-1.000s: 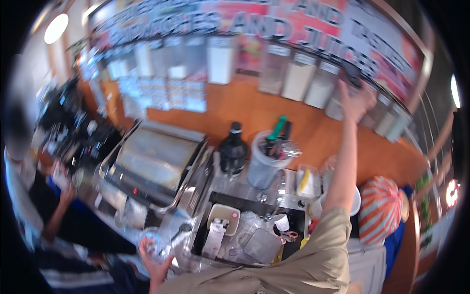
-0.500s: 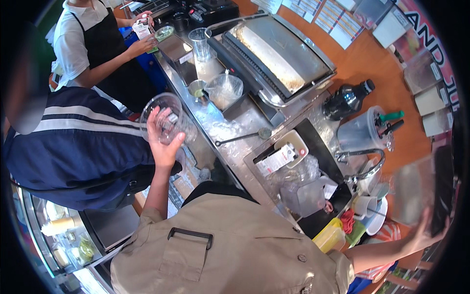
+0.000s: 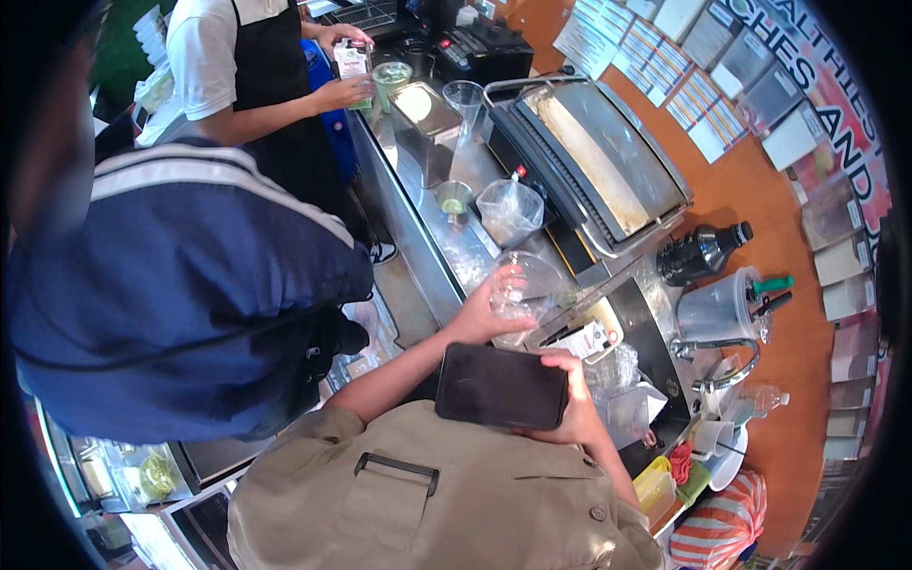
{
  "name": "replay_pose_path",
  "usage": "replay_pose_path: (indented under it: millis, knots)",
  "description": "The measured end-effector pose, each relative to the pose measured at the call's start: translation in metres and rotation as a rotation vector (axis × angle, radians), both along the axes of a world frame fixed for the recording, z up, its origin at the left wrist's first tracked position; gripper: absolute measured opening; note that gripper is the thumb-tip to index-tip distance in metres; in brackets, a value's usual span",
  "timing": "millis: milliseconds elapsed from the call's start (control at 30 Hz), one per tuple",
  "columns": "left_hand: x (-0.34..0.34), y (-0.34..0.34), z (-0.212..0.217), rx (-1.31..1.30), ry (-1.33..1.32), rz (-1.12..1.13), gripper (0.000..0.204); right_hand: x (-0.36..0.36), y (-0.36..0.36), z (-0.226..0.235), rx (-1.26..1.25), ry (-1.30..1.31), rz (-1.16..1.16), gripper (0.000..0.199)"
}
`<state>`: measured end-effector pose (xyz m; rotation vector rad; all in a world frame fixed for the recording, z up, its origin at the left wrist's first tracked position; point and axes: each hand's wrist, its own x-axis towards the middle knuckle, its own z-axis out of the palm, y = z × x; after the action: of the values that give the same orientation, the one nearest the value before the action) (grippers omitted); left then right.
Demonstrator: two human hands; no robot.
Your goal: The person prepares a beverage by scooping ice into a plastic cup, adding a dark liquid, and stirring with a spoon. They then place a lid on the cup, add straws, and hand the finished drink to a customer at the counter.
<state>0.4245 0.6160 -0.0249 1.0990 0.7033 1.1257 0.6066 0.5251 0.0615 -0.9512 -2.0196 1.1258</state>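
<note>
My left hand (image 3: 480, 318) is closed around a clear plastic cup (image 3: 524, 288), held tilted over the edge of the steel counter (image 3: 432, 242). My right hand (image 3: 578, 410) grips a black phone (image 3: 501, 385), held flat close to my chest, just below the cup. Both arms come out of my khaki shirt (image 3: 427, 494).
A person in a navy jacket (image 3: 171, 285) stands close on my left. Another in a black apron (image 3: 275, 66) holds a carton and a green drink (image 3: 391, 78) at the far end. On the counter: press grill (image 3: 594, 157), plastic bag (image 3: 510, 209), dark bottle (image 3: 698, 255), sink faucet (image 3: 722, 351).
My right hand has come down from the wall at the right and now holds the phone at my chest. My left hand has carried the cup rightward over the counter.
</note>
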Motion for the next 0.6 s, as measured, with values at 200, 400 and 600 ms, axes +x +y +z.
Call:
replay_pose_path:
  millis: [200,400,600]
  knots:
    - [0.020,0.017,-0.013,0.028,-0.018,0.124,0.089,-0.005,0.013,0.050,0.017,-0.432,0.072,0.097]
    - [0.049,0.039,-0.032,0.025,-0.138,0.098,0.084,0.012,0.018,0.032,0.148,-0.642,-0.050,0.088]
    - [0.058,0.057,-0.028,0.066,-0.080,-0.095,0.083,-0.005,0.038,0.058,0.225,-0.886,-0.042,0.082]
